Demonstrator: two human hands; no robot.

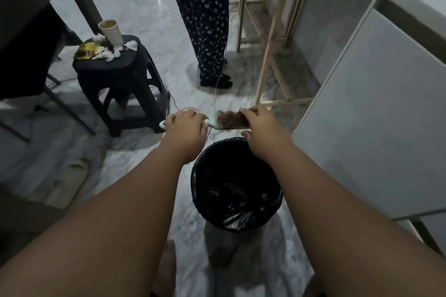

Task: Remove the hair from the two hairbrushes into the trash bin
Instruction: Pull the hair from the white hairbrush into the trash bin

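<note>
A white hairbrush point(223, 120) with a mat of brown hair point(235, 121) on its bristles is held level above the far rim of the trash bin point(253, 220), which is lined with a black bag. My left hand point(184, 124) is closed around the brush's handle, whose white looped end sticks out to the left. My right hand point(259, 125) rests on the brush head, fingers over the hair. Whether the fingers pinch the hair I cannot tell. A second hairbrush is not in view.
A black plastic stool point(120, 75) with a paper cup point(109, 31), tissues and a yellow wrapper stands at left. A person in spotted dark trousers point(205, 19) stands ahead. A wooden table frame point(272, 55) and a white cabinet point(374, 103) are at right. A thin cord point(218, 82) hangs down.
</note>
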